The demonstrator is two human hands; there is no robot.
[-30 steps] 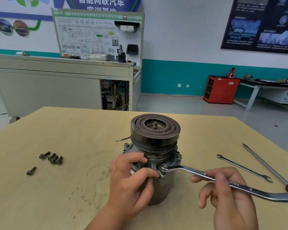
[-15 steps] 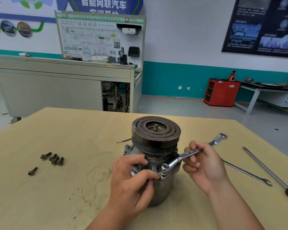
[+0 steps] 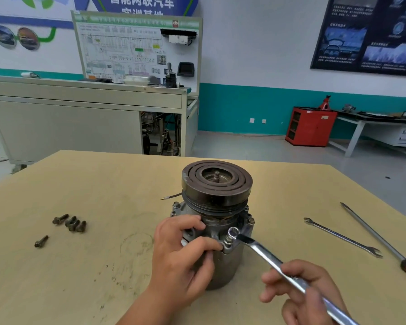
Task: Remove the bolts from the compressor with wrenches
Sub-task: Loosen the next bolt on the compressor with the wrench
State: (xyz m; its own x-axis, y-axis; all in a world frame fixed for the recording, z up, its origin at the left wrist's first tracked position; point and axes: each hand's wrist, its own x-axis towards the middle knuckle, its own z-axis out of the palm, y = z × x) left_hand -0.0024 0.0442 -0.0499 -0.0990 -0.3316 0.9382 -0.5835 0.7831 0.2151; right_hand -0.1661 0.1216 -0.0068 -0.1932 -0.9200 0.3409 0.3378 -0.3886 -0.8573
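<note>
The compressor (image 3: 217, 198) stands upright mid-table, its dark ribbed pulley on top. My left hand (image 3: 182, 259) grips its grey body from the front left, fingers curled round the flange. A bolt (image 3: 228, 240) sits in the front flange beside my fingertips. My right hand (image 3: 305, 294) holds a long chrome wrench (image 3: 267, 256) by its shaft, low at the right. The wrench's ring end hovers just above and right of that bolt, not seated on it. Several removed bolts (image 3: 72, 222) lie at the left, one more bolt (image 3: 41, 241) apart from them.
A thin open-end wrench (image 3: 342, 236) and a long screwdriver (image 3: 380, 240) with a red handle lie on the wooden table (image 3: 80, 277) at the right. A thin wire (image 3: 171, 196) pokes out behind the compressor. Beyond the table stand a grey cabinet and a red cabinet.
My right hand swung the wrench handle from the far right back toward me, and the ring end came off the bolt. My left hand kept its grip on the compressor.
</note>
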